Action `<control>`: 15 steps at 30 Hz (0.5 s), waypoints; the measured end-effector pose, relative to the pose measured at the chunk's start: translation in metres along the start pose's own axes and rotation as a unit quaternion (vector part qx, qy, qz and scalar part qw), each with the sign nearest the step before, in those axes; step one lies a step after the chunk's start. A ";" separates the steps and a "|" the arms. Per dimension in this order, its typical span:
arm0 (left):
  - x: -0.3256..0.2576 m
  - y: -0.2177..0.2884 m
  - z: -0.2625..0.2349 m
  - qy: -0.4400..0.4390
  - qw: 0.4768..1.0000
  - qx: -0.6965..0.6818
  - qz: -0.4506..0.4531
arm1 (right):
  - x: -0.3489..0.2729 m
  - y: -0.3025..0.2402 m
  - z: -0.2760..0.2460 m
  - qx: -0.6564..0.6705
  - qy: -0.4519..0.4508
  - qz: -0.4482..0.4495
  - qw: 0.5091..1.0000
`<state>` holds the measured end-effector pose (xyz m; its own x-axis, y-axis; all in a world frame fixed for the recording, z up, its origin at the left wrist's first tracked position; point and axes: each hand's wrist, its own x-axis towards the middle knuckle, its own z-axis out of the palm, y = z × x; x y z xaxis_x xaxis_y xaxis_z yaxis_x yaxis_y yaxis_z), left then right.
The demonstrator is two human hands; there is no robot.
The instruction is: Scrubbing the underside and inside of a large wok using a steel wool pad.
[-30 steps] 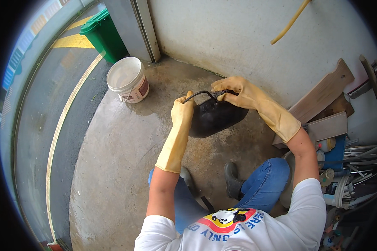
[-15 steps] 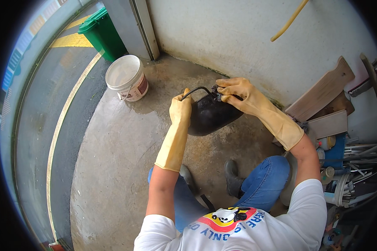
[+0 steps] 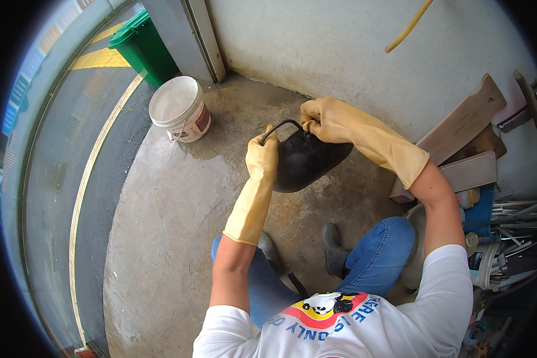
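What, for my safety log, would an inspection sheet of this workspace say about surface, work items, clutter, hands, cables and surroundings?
Surface: stained concrete floor, darker and wet-looking near the white bucket.
Work items: black vessel with a curved handle.
Clutter: wooden boards leaning at the right; below them, a white pail among rods.
Hands: both gloved; the left hand has its grip on the handle; the right hand is at the vessel's upper edge, anything under its fingers hidden.
Cables: none identifiable; a yellow tube hangs by the wall.
Surroundings: green bin, road at left.
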<state>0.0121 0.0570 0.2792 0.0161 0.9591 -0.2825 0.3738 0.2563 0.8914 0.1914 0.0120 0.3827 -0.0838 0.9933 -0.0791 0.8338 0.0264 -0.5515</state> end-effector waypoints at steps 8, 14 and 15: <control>-0.007 0.004 0.007 -0.002 0.999 -0.033 0.016 | -0.014 0.014 0.006 0.012 0.050 -0.019 0.998; -0.009 0.003 0.008 -0.023 0.999 -0.009 0.030 | -0.021 0.017 0.011 0.062 0.079 -0.012 0.995; -0.010 0.004 0.008 -0.023 0.999 -0.009 0.028 | -0.020 0.022 0.014 0.103 0.091 -0.019 0.990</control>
<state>0.0212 0.0475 0.2831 0.0802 0.9657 -0.2471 0.3551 0.2039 0.9123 0.2038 -0.0093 0.3611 0.0034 0.9963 0.0859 0.7007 0.0589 -0.7111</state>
